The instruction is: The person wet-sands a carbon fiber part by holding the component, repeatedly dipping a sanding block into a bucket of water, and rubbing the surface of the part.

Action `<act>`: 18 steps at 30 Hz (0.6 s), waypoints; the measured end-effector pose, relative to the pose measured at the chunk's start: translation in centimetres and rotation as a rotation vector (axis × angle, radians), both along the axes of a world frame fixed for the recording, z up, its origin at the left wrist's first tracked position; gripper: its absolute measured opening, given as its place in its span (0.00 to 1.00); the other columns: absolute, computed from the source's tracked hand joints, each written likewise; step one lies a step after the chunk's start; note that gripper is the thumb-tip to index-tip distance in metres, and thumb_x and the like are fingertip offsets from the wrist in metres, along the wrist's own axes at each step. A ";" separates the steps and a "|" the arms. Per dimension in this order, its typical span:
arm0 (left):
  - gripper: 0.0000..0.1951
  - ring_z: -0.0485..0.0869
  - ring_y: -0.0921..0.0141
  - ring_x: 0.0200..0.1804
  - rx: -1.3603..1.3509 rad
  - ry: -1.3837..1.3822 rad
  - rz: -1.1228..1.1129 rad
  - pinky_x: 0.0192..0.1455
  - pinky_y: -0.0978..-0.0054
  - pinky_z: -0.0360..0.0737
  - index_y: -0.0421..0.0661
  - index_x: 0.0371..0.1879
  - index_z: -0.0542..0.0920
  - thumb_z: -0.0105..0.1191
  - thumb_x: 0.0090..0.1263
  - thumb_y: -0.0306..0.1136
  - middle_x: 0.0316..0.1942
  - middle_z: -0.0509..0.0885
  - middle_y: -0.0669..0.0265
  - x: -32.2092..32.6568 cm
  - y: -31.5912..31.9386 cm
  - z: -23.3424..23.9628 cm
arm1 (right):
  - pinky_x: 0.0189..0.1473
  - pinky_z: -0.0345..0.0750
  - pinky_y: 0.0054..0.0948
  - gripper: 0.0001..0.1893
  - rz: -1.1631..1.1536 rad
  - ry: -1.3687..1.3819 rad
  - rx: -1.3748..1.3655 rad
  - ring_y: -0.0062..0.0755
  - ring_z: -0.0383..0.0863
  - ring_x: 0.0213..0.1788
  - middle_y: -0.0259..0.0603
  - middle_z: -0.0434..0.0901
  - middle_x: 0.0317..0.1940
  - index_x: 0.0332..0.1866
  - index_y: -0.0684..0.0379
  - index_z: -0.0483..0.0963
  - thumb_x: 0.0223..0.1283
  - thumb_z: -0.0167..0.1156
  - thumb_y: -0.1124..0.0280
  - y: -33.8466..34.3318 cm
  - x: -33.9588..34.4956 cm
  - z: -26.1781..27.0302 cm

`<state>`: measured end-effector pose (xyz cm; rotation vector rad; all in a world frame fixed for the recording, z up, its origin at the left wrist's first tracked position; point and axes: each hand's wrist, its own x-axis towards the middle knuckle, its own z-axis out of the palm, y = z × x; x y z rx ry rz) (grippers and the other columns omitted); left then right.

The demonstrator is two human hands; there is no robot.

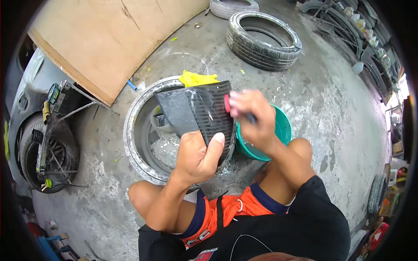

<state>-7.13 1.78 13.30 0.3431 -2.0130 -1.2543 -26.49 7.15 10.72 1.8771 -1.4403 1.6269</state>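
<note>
A black panel with a carbon-fibre weave [215,114] is held tilted over a tire, its surface wet and glossy with a greyer, smoother section at its left. My left hand [199,156] grips the panel's near edge, thumb on top. At the panel's right edge, my right hand [254,111] is closed around a small red pad or block [227,103]; motion blurs the fingers and a dark part below them. Under the panel lies the tire [134,150], with a whitish round container [156,119] inside its ring. A yellow cloth [199,79] rests at the far rim.
A green bucket [287,124] stands right of the panel, partly behind my right arm. Farther off lie a second tire [261,58] and a third [233,8]. A wooden board [98,42], a metal stand [45,140] and a car [29,81] are at left. Car parts [346,36] line the right.
</note>
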 end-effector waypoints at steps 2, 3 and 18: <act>0.09 0.77 0.68 0.24 0.166 -0.014 -0.019 0.31 0.67 0.73 0.38 0.34 0.80 0.49 0.76 0.27 0.22 0.80 0.62 0.0 0.8 0.1 | 0.42 0.77 0.26 0.07 0.043 -0.371 0.154 0.27 0.84 0.37 0.34 0.86 0.33 0.43 0.62 0.83 0.59 0.70 0.79 -2.6 -2.8 -0.2; 0.09 0.77 0.72 0.24 0.322 -0.016 -0.020 0.31 0.68 0.73 0.38 0.34 0.80 0.49 0.77 0.28 0.22 0.81 0.65 0.2 0.8 0.1 | 0.41 0.76 0.23 0.06 0.076 -0.651 0.241 0.20 0.81 0.36 0.30 0.85 0.32 0.44 0.62 0.84 0.63 0.69 0.77 -3.4 -3.4 -0.1; 0.26 0.87 0.61 0.53 0.850 0.222 -0.231 0.62 0.63 0.82 0.31 0.58 0.79 0.69 0.59 0.25 0.52 0.87 0.53 -0.9 0.2 -2.7 | 0.57 0.79 0.23 0.09 0.198 -0.815 0.013 0.25 0.82 0.54 0.40 0.83 0.50 0.50 0.65 0.81 0.66 0.67 0.78 0.2 -1.3 0.2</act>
